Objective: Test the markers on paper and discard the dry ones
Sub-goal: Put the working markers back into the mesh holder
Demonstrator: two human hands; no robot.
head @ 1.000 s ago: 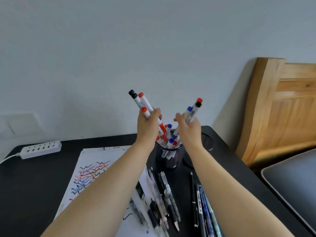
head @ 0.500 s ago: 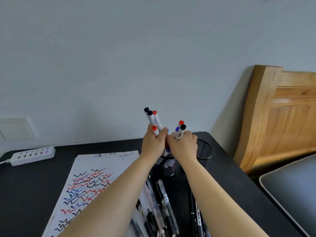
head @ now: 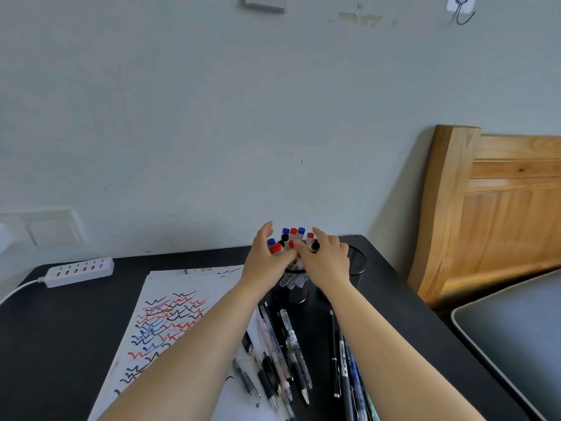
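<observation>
Markers point(head: 292, 238) in cup point(head: 293, 284), paper point(head: 182, 302) left of it, pens point(head: 291, 350) in front, second cup point(head: 356, 259) right.

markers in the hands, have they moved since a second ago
Yes. The markers have come down into the mesh pen cup; earlier both bunches were held well above its rim. Left hand and right hand now rest over them.

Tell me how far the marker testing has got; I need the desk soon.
Done, it seems: the paper is covered with red, blue and black squiggles, and capped markers stand bunched in the mesh cup. In hand: the left hand and right hand rest on that bunch. Left: no discarded markers show, and pens lie loose by the paper.
</observation>
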